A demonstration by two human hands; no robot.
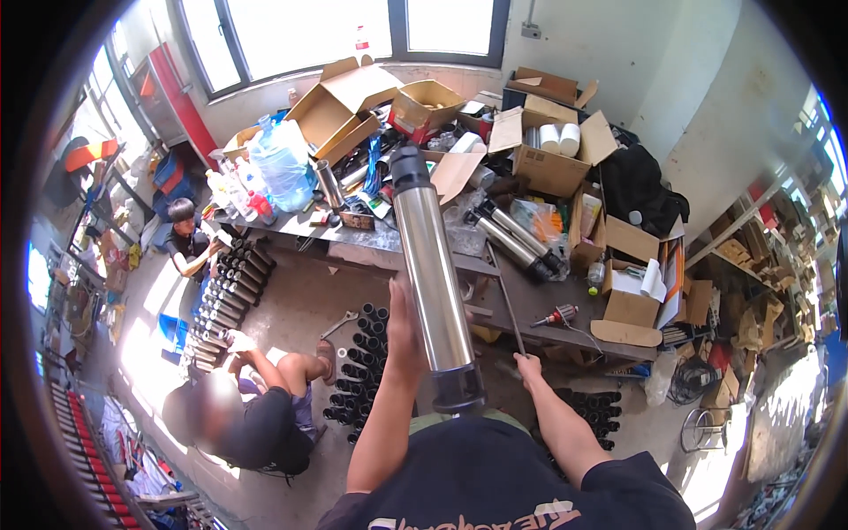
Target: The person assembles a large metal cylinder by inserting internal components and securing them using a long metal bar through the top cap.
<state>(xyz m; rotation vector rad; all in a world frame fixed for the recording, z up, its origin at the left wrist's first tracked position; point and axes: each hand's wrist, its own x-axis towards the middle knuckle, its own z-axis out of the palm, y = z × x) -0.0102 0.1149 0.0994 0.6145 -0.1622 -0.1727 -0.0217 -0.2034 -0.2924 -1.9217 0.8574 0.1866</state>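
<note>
A shiny steel cylinder (433, 274) with black end caps stands nearly upright close in front of me, tilted slightly. My left hand (404, 331) grips it from the left side, and part of its fingers is hidden behind the metal. Lower on the right, my right hand (528, 369) is closed around the near end of a long thin rod (506, 296). That rod reaches up across the bench edge. Two similar steel cylinders (517, 234) with black ends lie side by side on the bench (371, 245), beyond the rod.
Cardboard boxes (552, 168), a large clear water jug (283, 163) and bottles crowd the bench. A red-and-grey power tool (561, 315) lies right of the rod. Black tubes (358, 367) stand on the floor. Two co-workers (256, 420) sit to the left beside rows of cylinders (234, 287).
</note>
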